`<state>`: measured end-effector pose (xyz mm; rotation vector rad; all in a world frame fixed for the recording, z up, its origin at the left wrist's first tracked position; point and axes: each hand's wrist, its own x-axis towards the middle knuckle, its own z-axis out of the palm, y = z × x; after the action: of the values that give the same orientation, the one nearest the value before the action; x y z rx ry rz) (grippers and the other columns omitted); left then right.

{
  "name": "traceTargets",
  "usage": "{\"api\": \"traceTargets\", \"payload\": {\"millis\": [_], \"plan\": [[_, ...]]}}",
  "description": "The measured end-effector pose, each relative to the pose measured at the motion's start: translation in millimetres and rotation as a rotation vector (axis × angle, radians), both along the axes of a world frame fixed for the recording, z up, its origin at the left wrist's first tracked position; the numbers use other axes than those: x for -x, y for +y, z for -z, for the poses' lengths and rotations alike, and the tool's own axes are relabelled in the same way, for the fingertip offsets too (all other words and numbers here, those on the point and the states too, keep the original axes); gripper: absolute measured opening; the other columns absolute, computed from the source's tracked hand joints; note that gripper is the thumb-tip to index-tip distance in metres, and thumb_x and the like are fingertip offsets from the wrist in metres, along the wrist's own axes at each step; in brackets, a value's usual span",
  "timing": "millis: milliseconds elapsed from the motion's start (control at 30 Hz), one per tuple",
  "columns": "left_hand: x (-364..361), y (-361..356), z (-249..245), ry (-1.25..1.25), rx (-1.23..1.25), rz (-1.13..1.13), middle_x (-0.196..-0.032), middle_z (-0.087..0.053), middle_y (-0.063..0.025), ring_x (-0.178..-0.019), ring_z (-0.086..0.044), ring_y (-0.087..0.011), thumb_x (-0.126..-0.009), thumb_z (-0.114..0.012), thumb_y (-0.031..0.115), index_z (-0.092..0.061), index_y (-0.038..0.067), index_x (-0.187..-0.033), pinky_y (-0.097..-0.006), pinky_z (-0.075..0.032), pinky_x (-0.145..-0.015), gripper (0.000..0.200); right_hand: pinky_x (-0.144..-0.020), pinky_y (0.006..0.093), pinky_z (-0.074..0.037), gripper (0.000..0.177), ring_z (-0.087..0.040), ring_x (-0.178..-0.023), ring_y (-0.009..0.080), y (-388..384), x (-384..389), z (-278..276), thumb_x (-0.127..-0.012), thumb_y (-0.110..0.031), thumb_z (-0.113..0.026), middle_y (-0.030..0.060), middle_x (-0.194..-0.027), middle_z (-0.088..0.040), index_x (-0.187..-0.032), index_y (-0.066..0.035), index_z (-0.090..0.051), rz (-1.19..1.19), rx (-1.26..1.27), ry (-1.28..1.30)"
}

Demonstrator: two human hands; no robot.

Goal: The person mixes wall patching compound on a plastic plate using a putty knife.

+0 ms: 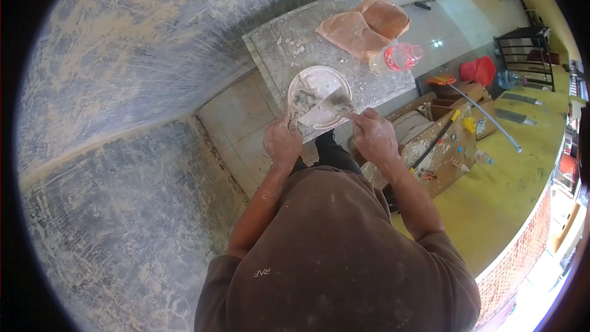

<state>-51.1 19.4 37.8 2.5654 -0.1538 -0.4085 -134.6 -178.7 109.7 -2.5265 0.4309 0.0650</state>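
Brown shirt [332, 252] of the person fills the bottom, dusted with pale specks. Both forearms reach forward to the near edge of the counter [276, 49].

Left hand [283, 142] is at the near-left rim of the white bowl [319, 77], grip closed on that rim. Thumb on top, fingers underneath and hidden.

Right hand [375, 138] is just right of the bowl, grip wrapped tight round a putty knife [335, 103]. The handle is hidden in the fist, and the forefinger is stretched out toward the blade. The blade lies low inside the bowl on the near side, tip pointing toward the left hand.

Grey paste is smeared over the bowl's left half; the rest of the inside is whitish. The bowl sits at the counter's near edge, roughly midway along it.

The counter is a grey slab crusted with dried blobs. A crumpled brown paper bag [365, 24] sits open at the far right corner. Just beside it, at the right edge, is a clear plastic bottle [399, 56] with a pink-red label. It looks tipped on its side, but that is hard to tell.

Off the counter's right edge, on the floor:
- wooden crate [439, 147] of tools
- red bucket [478, 71]
- long pale pole [491, 123]

The wall [123, 86] to the left is streaked with grey and tan plaster. Tiled floor [233, 123] shows between the wall and the counter.
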Motion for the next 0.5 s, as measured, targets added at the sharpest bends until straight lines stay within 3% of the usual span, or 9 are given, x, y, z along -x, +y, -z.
{"api": "traceTargets", "payload": {"millis": [100, 367, 433, 500], "plan": [[4.1, -4.3, -0.4, -0.025, 0.007, 0.025, -0.110, -0.067, -0.0181, -0.102, -0.064, -0.0368, -0.085, -0.062, 0.015, -0.061, 0.013, -0.129, -0.0443, -0.050, -0.088, 0.043, -0.072, 0.0470, -0.052, 0.027, -0.063, -0.080, 0.0361, -8.7, -1.4, 1.8, -0.086, -0.014, -0.057, 0.0134, -0.087, -0.062, -0.107, -0.017, -0.072, -0.054, -0.026, 0.081], [10.6, -4.3, 21.1, -0.101, 0.098, 0.028, -0.115, -0.066, -0.0183, -0.106, -0.062, -0.0374, -0.088, -0.060, 0.019, -0.061, 0.017, -0.130, -0.0448, -0.049, -0.092, 0.042, -0.073, 0.0470, -0.052, 0.027, -0.063, -0.079, 0.0365, -28.2, 2.8, 4.5, -0.085, -0.013, -0.056, 0.0137, -0.086, -0.062, -0.106, -0.016, -0.073, -0.086, -0.074, 0.029], [13.4, -7.3, 17.6, -0.169, 0.062, 0.043, -0.108, -0.068, -0.0179, -0.101, -0.065, -0.0351, -0.080, -0.066, 0.011, -0.065, 0.014, -0.124, -0.0424, -0.052, -0.085, 0.044, -0.074, 0.0468, -0.052, 0.026, -0.063, -0.079, 0.0364, -31.1, 4.7, 4.4, -0.085, -0.013, -0.056, 0.0139, -0.087, -0.062, -0.105, -0.015, -0.073, -0.097, -0.075, 0.045], [16.7, -9.6, 16.2, -0.160, 0.048, 0.070, -0.105, -0.069, -0.0172, -0.098, -0.066, -0.0346, -0.080, -0.066, 0.011, -0.066, 0.014, -0.123, -0.0419, -0.053, -0.084, 0.043, -0.075, 0.0465, -0.052, 0.025, -0.063, -0.082, 0.0358, -31.0, -1.3, 10.6, -0.085, -0.014, -0.056, 0.0149, -0.087, -0.063, -0.103, -0.014, -0.073, -0.138, -0.068, 0.121]]}}
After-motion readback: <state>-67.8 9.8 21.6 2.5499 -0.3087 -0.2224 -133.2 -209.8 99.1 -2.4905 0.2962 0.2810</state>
